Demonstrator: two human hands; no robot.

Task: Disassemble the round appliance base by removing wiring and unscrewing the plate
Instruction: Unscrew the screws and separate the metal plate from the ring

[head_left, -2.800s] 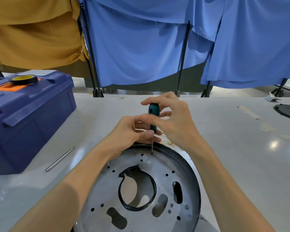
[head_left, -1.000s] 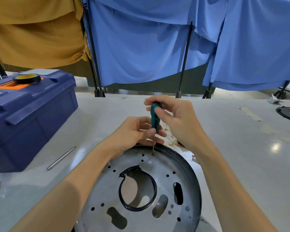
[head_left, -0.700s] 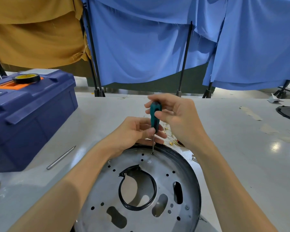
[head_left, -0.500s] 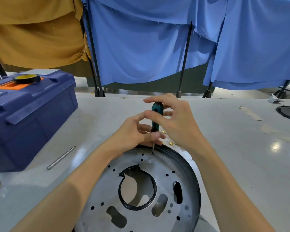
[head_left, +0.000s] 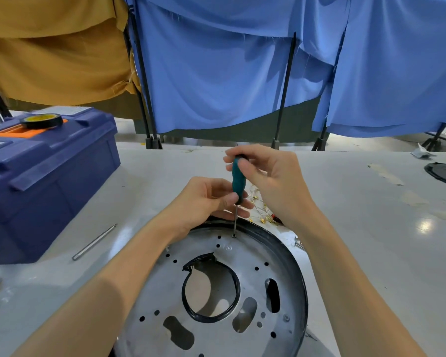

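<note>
The left hand [head_left: 204,199] has its fingers pinching the teal-handled screwdriver [head_left: 238,180] low on the handle; the right hand [head_left: 271,181] has its fingers pinching the top. The round, black-rimmed steel base [head_left: 216,300], flat on the worktop [head_left: 358,228], looks stiff and light, best steadied by the rim at twelve o'clock.

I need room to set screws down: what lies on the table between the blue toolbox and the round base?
In the head view, only a thin metal rod lies on the table between the blue toolbox and the round base, touching neither.
</note>
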